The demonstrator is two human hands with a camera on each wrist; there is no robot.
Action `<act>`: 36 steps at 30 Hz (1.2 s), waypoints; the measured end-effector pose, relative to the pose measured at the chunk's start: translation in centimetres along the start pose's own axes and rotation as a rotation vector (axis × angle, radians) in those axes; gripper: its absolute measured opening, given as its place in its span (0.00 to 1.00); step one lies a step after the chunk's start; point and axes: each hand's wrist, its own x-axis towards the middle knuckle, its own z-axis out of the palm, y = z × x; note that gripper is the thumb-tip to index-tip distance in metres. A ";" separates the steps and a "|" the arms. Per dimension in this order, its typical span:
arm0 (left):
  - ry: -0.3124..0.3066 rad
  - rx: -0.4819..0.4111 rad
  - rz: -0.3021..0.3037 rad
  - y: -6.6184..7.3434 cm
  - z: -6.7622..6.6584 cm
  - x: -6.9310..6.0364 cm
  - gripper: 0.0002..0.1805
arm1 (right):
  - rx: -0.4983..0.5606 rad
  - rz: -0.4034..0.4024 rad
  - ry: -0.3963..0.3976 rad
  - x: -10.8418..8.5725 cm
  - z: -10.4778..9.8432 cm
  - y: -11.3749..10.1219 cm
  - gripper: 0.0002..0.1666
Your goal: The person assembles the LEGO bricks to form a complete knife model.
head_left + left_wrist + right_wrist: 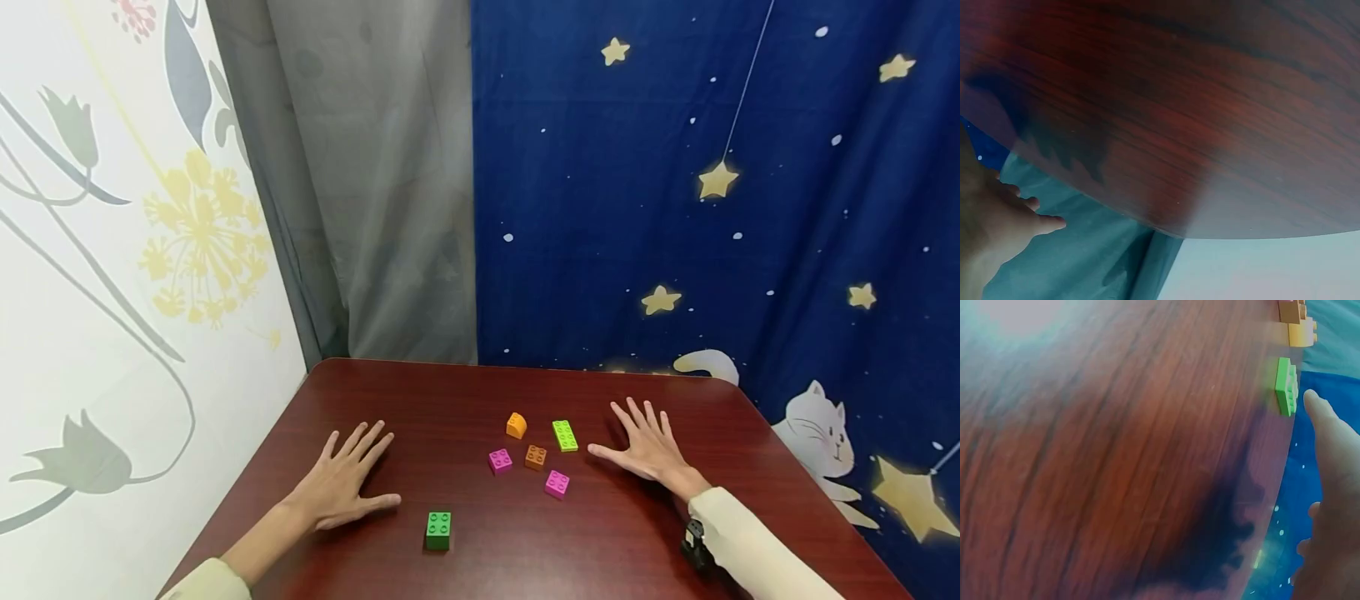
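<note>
Both hands are spread with straight fingers and hold nothing. In the head view the left hand is over the table's left part, up and left of a dark green brick. The right hand is at the right, its thumb near a lime green brick. Between the hands lie an orange curved brick, a brown brick and two magenta bricks. The left wrist view has the left hand at its edge; the right wrist view has the right hand beside the lime brick.
The dark red wooden table has its far edge near a grey curtain and a blue starry curtain. A white wall panel with a floral print stands on the left.
</note>
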 end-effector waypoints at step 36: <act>-0.172 -0.391 0.105 6.0 -1.4 -0.1 0.48 | 0.103 -0.073 -0.087 2.3 2.5 -4.4 0.60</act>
